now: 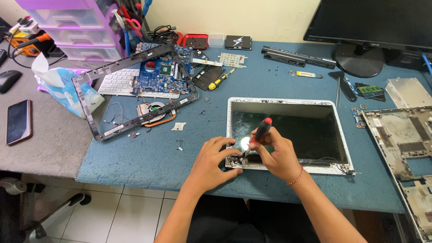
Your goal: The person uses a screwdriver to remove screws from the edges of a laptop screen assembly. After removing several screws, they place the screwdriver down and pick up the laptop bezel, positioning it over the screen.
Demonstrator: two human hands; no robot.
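Right hand (275, 155) closed around red-capped black screwdriver (260, 132), tip set down at metal hinge bracket (237, 158) on near-left corner of laptop screen panel (288, 135).

Left hand (215, 158) half-curled, nothing gripped, fingertips pressed on same corner, panel steadied against blue mat (148, 155).

Step judged: hinge screw being worked at corner. Next move judged to call for tip kept seated square, downward pressure, panel kept pinned.

Loose screws (179, 144) left of left hand. Black bezel frame (135, 90) and blue motherboard (163, 69) farther left, beyond. Bare laptop chassis (405, 148) right of right hand.

arms: bare, no sleeves | right wrist: thin red string bracelet (295, 179)
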